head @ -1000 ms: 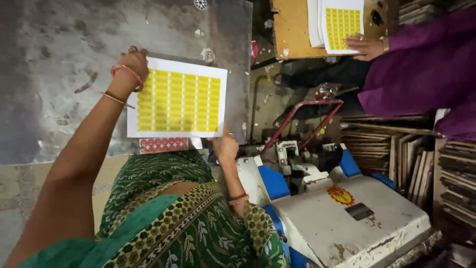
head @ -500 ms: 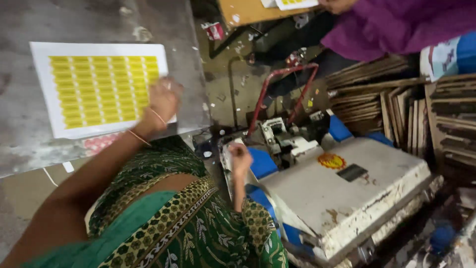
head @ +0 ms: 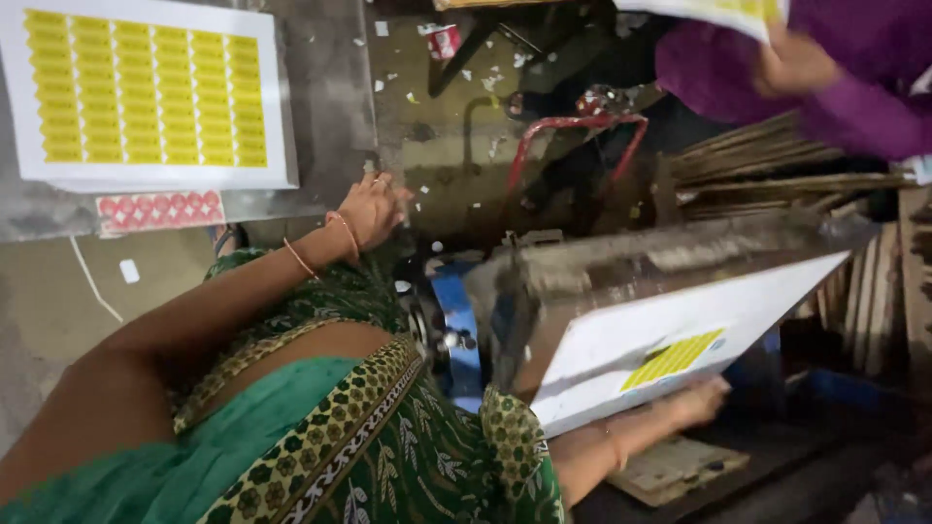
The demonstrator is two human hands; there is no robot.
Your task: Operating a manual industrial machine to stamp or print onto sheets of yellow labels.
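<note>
**Yellow sheet set down, right hand now under the press plate**

The left hand (head: pixel 372 209) hangs loosely open by the near edge of the grey metal table (head: pixel 330 107), fingers slack and holding nothing. A second ago it was carrying the sheet of yellow labels (head: pixel 146 92) flat over that table, and half a second ago it was pressing on it; now the sheet lies by itself, squared up on the tabletop, with a small strip of red-and-white labels (head: pixel 160 211) peeking out just below it. So that sheet looks delivered and let go.

The right hand (head: pixel 694 400), which a moment back was raised near the machine, has dropped low. It reaches out under the tilted white plate of the press (head: pixel 670 354), which bears a small yellow label patch (head: pixel 672 359). Its fingers are stretched forward; whether they grip anything I cannot tell, since the plate's edge hides them. A worn board (head: pixel 670 466) lies just beneath the wrist.

Room is tight on that side: the plate's lower edge sits close above the hand, and stacked wooden frames (head: pixel 777 160) crowd behind. The left side is freer, with bare floor (head: pixel 58 291) below the table edge. A co-worker's purple sleeve (head: pixel 777 58) works at the far corner, well apart, holding another yellow sheet.
</note>
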